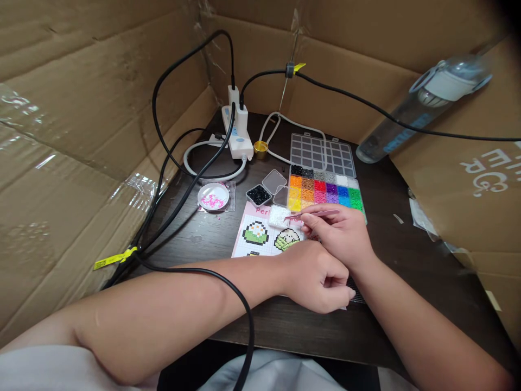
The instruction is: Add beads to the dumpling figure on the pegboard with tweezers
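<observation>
My right hand (340, 233) pinches thin tweezers (310, 215), whose tip reaches left to a small clear tray of white beads (279, 216). My left hand (321, 277) rests curled on the pattern sheet (260, 233), fingers folded in; whether it holds anything is hidden. The sheet shows pixel pictures in green and white. Just behind the hands stands an open bead box (325, 193) with several colour compartments, its clear lid (321, 153) flipped back. A small box of black beads (258, 194) sits to its left.
A white dish of pink beads (213, 196) lies on a pegboard at left. A white power strip (236, 130) with black cables (183, 201), a gold cap (261, 150) and a leaning water bottle (419, 106) stand behind. Cardboard walls (81, 136) enclose the dark table (407, 260).
</observation>
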A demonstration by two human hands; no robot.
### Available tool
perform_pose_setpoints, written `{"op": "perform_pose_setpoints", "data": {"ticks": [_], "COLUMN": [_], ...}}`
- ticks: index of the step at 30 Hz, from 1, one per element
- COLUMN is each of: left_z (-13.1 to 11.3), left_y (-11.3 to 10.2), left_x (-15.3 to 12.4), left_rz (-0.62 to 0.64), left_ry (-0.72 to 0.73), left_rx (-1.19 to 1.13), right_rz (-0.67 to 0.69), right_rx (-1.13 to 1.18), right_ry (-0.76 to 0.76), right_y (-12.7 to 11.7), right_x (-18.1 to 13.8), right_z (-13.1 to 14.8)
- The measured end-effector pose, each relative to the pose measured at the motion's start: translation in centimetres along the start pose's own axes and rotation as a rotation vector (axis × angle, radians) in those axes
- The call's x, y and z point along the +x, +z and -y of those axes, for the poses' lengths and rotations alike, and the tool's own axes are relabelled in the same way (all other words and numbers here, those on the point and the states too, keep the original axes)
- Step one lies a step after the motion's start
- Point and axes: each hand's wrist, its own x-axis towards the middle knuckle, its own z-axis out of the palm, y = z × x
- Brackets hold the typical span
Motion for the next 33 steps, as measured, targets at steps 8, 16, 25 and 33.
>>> {"op": "perform_pose_setpoints", "data": {"ticks": [8, 16, 25, 33], "left_z": [0.05, 0.17, 0.27, 0.17], "left_y": [0.13, 0.19, 0.17, 0.16], "left_x": [-0.07, -0.04, 0.02, -0.08], "left_rz": [-0.011, -0.014, -0.006, -0.013], "left_ry": [-0.003, 0.004, -0.003, -0.001], "left_rx": [-0.006, -0.013, -0.01, -0.011], "right_rz": [-0.023, 0.001, 0.005, 0.002], "right_rx": [0.014, 0.025, 0.004, 0.026], "right_ry": [0.009, -0.004, -0.016, -0.003], "right_y": [0.04, 0.09, -0.11, 0.04], "right_x": [-0.08, 0.14, 0.05, 0.12], "right_z": [0.14, 0.0, -0.14, 0.04]}}
